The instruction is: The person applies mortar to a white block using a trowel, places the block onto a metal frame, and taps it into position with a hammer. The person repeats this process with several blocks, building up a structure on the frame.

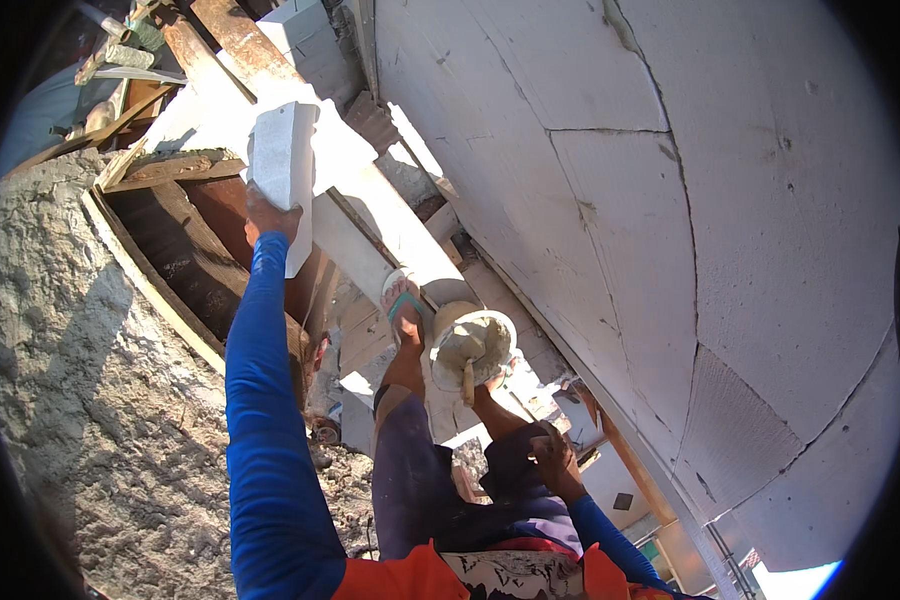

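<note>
the left hand (270, 215), at the end of a blue sleeve (270, 370) left of the frame's centre, grips the lower end of a white block (283, 155), fingers wrapped around its edge. the block sits in the upper left of the frame, its long side running nearly up and down, in front of sunlit boards so bright that their edges wash out. the right hand (557, 463) is in the lower middle of the frame, close to the dark trousers (410, 500) by the knee, its fingers bent; whether it holds anything, i cannot tell. near the centre stands a pale bucket (448, 330), its inside coated with greyish stuff, and a handle-like stick (468, 383) shows at its near rim. just left of the bucket is a foot (403, 303) in a sandal with a teal strap. a large white wall (610, 230) of jointed blocks, with dark cracks along some seams, fills the right side of the frame. a rough grey wall (90, 380) takes up the lower left, and above it a wooden frame (155, 280) borders a dark recess. rusty planks (240, 40) lie at the upper left.
</note>
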Demonstrator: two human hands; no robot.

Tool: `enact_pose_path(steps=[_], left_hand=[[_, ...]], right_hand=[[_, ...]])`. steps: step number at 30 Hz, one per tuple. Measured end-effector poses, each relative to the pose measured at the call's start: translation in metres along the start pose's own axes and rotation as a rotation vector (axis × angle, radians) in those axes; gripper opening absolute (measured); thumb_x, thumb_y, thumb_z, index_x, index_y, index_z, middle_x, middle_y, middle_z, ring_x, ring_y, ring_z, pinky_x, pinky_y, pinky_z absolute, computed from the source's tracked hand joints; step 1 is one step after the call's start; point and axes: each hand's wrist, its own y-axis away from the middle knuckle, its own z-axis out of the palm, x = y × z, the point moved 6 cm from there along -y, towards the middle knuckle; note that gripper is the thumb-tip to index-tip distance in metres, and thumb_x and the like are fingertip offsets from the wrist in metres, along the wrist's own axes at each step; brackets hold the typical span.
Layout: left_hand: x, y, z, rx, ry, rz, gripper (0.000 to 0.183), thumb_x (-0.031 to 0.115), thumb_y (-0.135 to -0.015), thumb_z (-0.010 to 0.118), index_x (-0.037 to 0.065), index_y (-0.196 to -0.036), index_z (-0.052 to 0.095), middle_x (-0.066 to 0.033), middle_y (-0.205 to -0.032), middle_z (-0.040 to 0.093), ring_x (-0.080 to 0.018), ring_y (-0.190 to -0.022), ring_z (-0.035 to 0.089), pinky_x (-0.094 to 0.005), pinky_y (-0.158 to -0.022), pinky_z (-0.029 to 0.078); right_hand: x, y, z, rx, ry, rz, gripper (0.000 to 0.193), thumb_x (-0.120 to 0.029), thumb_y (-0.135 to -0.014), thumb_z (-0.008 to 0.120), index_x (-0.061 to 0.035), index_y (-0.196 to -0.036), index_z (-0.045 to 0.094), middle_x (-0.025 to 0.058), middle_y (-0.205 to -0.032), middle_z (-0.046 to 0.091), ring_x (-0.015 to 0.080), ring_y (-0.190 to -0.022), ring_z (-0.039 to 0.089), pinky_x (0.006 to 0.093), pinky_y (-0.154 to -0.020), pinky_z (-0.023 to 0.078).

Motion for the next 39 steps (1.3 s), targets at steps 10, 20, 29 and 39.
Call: enact_pose_path(steps=[10, 20, 29, 39], left_hand=[[-0.063, 0.212, -0.117, -0.126, 0.394, 0.062, 0.1, 0.028, -0.065, 0.092, 0.009, -0.148, 0.04, -0.0219, -0.128, 0.067, -0.0383, -0.118, 0.067, -0.0448, -0.104, 0.052], [-0.021, 0.558, -0.461, -0.094, 0.789, 0.439, 0.104, 0.027, -0.073, 0.091, -0.004, -0.153, 0.032, -0.0204, -0.144, 0.047, -0.0307, -0.132, 0.047, -0.0446, -0.11, 0.04], [0.149, 0.686, -0.678, 0.253, 0.667, 0.967, 0.094, 0.032, -0.083, 0.076, -0.007, -0.155, 0.03, -0.025, -0.146, 0.045, -0.0335, -0.132, 0.047, -0.0455, -0.113, 0.036], [0.516, 0.918, -0.664, 0.135, 0.209, 1.927, 0.097, 0.044, -0.081, 0.075, -0.006, -0.154, 0.035, -0.0342, -0.13, 0.056, -0.044, -0.104, 0.07, -0.0505, -0.093, 0.058]], right_hand=[[-0.053, 0.076, -0.048, -0.04, -0.171, 0.173, 0.05, -0.032, -0.104, 0.054, -0.0042, -0.145, 0.052, 0.0206, -0.113, 0.072, 0.0346, -0.104, 0.071, 0.0444, -0.092, 0.054], [-0.162, 0.139, -0.148, -0.061, -0.183, -0.3, 0.046, -0.031, -0.104, 0.052, 0.0012, -0.136, 0.054, 0.0314, -0.112, 0.068, 0.0445, -0.106, 0.066, 0.0516, -0.094, 0.05], [-0.225, 0.257, -0.304, 0.37, -0.421, -0.704, 0.038, -0.024, -0.103, 0.055, -0.0056, -0.136, 0.06, 0.0211, -0.121, 0.069, 0.0419, -0.108, 0.067, 0.0488, -0.093, 0.054], [-0.078, 0.413, -0.273, 1.119, -0.639, -0.28, 0.033, -0.022, -0.101, 0.061, -0.0046, -0.128, 0.068, 0.0189, -0.122, 0.071, 0.0392, -0.11, 0.068, 0.0435, -0.095, 0.055]])
